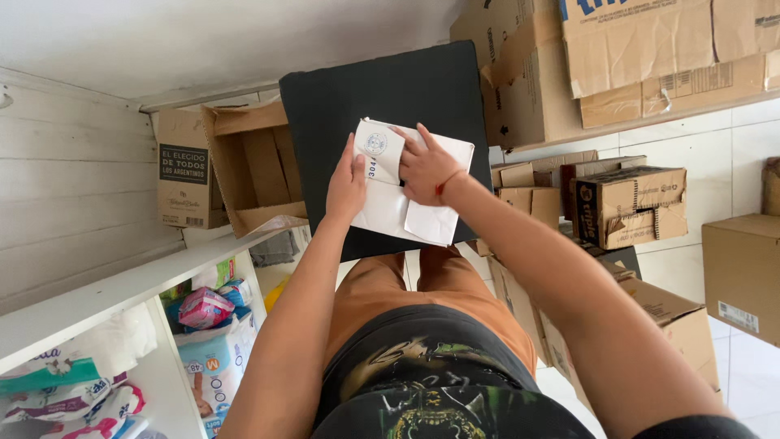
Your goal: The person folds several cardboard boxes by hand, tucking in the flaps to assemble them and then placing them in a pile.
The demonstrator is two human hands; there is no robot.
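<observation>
Landmark: the black board (390, 106), a flat dark panel resting across your lap.
Your clothing: orange shorts (431, 293) and a dark printed shirt (431, 390), just below the board's near edge.
White paper (406, 207): lies flat on the board's near half, already creased into overlapping panels; one flap is turned over at its far left corner, and a printed round emblem shows there.
Left hand (347, 185): fingers together, flat on the paper's left edge, pinning it to the board; it grips nothing.
Right hand (426, 167): fingers spread, pressing down on the paper's middle, a red band at the wrist.
Progress: folding looks partly done; several creases are set, but the loose lower right panel is not yet closed.
Open carton (256, 167): empty, on its side on a white shelf (122, 289), left of the board.
Packs (203, 325): soft goods under that shelf, left of the board.
Cardboard boxes (634, 203): stacked right of the board on a white tiled floor (699, 150).
Further cartons (634, 57): beyond the board's far right corner.
</observation>
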